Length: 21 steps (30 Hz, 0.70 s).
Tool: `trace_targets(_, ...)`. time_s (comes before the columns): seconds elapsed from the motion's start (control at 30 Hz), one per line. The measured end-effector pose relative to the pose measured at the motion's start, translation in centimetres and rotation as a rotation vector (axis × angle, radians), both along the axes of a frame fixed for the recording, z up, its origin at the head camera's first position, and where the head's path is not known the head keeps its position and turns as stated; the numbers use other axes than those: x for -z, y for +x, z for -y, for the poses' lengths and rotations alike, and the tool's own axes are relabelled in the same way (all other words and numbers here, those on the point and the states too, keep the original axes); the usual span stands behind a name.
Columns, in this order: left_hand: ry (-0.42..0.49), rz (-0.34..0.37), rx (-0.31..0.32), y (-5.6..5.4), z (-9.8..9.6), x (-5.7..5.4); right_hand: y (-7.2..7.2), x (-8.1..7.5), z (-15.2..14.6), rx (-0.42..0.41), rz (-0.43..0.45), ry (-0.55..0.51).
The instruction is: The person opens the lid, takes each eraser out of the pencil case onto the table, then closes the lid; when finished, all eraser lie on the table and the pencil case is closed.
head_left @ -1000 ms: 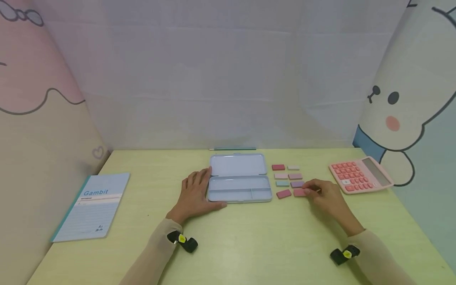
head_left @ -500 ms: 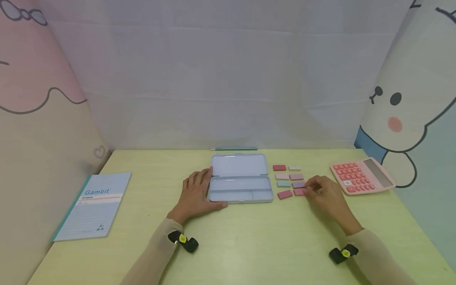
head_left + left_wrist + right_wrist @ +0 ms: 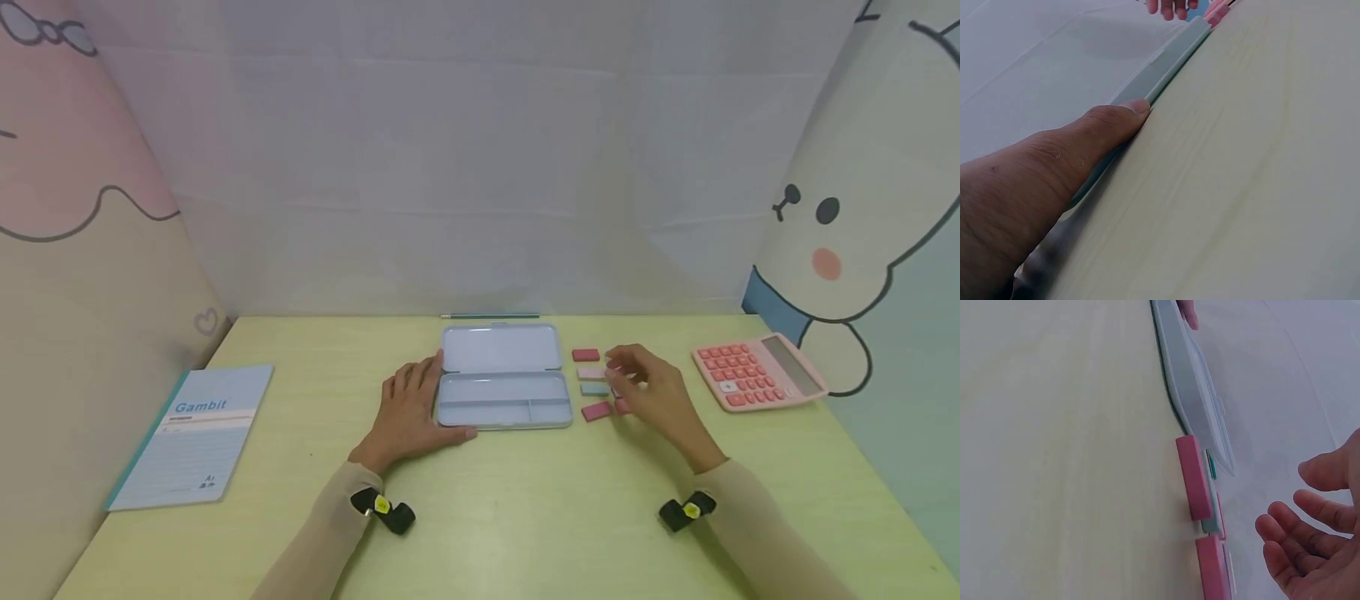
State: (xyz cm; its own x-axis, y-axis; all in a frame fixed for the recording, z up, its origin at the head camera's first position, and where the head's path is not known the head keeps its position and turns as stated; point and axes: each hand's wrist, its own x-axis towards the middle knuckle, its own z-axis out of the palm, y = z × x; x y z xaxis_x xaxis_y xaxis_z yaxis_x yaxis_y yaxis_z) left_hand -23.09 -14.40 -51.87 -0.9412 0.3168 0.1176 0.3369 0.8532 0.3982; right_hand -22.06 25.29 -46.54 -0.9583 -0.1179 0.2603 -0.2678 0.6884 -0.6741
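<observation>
A light blue case [image 3: 463,391] lies with its lid [image 3: 501,348] raised back and its compartments facing up. My left hand [image 3: 405,412] rests at its left side, fingers spread, thumb [image 3: 1110,125] along the front edge. Right of the case, small rectangular blocks lie in two columns: crimson [image 3: 586,355], pale pink [image 3: 589,374], light blue [image 3: 595,389] and rose [image 3: 597,411]. Over the right column hovers my right hand [image 3: 654,393], hiding most of it. In the right wrist view its fingers are loosely bent, thumb apart, nothing between them, beside a pink block [image 3: 1211,565].
A pink calculator [image 3: 759,372] lies right of my right hand. On the far left is a blue notebook [image 3: 197,437]. A thin green pencil [image 3: 490,316] lies along the table's back edge, behind the case, in front of a white cloth backdrop [image 3: 480,183].
My right hand has left the nearest pink block of the right column and moved left and back over that column. My left hand stays at the case.
</observation>
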Motion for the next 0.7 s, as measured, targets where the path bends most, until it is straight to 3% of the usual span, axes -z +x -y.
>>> trace_targets(0.23,0.022,0.01,-0.011,0.2,-0.1,-0.3,-3.6,-0.8,2.8,-0.101,0.02,-0.064)
trace_targets(0.4,0.032,0.016,-0.017,0.3,-0.1,-0.3,-5.9,-1.3,4.6,-0.193,0.13,-0.126)
trace_targets(0.5,0.028,0.02,-0.02,0.2,-0.1,-0.1,-7.1,-1.3,5.3,-0.197,0.191,-0.143)
trace_targets(0.7,0.02,0.016,-0.022,-0.1,-0.1,0.0,-9.0,-1.0,6.3,-0.149,0.204,-0.076)
